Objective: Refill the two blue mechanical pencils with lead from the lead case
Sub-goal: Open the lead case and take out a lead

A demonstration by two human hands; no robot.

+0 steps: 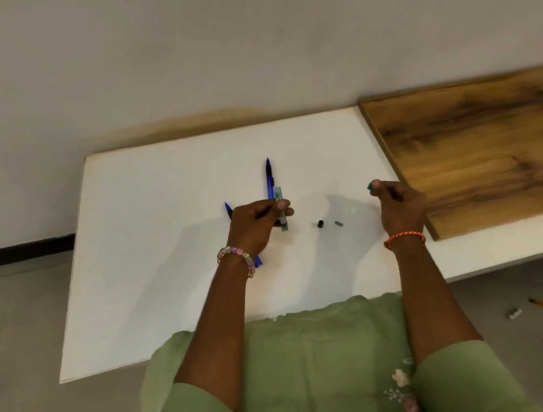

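Seen from above, looking down at a white table (152, 256) set against a pale wall (173, 46).

Farthest left among the items, a blue pencil (228, 208) lying on the table, tip pointing away, mostly hidden beneath the left hand, its back end poking out by the wrist. Above it, the left hand (255, 225), beaded bracelet (237, 257) on the wrist, fingers curled around a slim clear-green lead case (281, 209) held roughly upright. Just behind the case, a second blue pencil (269, 178) on the table, pointing away toward the wall, lower end hidden by the hand and case.

Right of the case, two tiny loose parts resting on the table close together: a small black cap (320, 224) and a small grey piece (338, 223), both between the two hands.

Further right, the right hand (399, 204), orange thread band (404, 238) on the wrist, raised off the table, fingers curled, thumb and fingertip pinching a small green cap (370, 187).

At far right, a brown wooden board (497, 148) lying on the table, near the right hand. Below the table edge, a green garment (302, 374) and, on the floor at lower right, a yellow pencil (542, 305) beside a small grey object (514, 314).
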